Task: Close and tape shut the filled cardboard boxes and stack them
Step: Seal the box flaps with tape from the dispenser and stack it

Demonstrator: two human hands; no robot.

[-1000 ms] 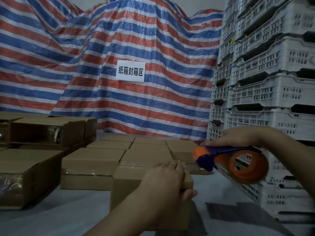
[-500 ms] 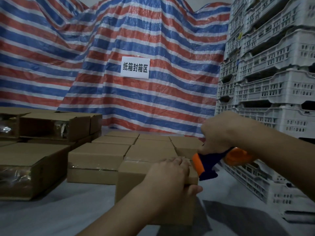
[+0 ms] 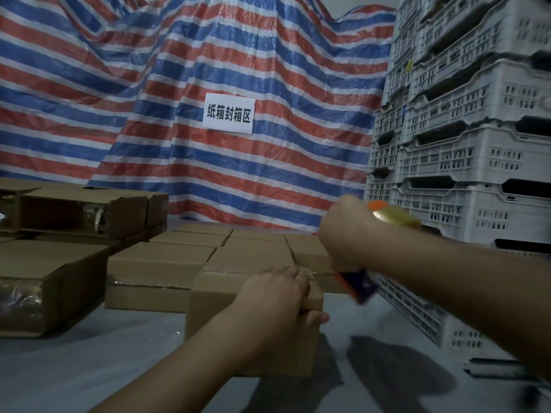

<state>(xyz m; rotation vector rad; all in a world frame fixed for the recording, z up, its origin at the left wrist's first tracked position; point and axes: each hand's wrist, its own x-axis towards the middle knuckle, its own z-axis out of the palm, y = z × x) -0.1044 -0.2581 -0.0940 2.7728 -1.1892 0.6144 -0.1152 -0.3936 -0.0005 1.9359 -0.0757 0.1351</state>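
A closed brown cardboard box (image 3: pixel 217 305) stands on the grey floor in front of me. My left hand (image 3: pixel 274 296) lies over its top right edge, fingers across the lid and thumb down the near side. My right hand (image 3: pixel 343 234) grips the handle of an orange and blue tape dispenser (image 3: pixel 360 286) just right of the box's far corner. The dispenser's blue nose points down beside the box, and its tape roll (image 3: pixel 393 217) sticks up behind my wrist.
Several closed boxes (image 3: pixel 161 260) lie in rows behind the one I hold. Open and taped boxes (image 3: pixel 50 278) are piled at the left. White plastic crates (image 3: pixel 465 162) are stacked high at the right. A striped tarp with a paper sign (image 3: pixel 229 117) hangs behind.
My right hand has swung the tape dispenser in from the right and tipped it nose-down beside the box. My left hand stays on the box.
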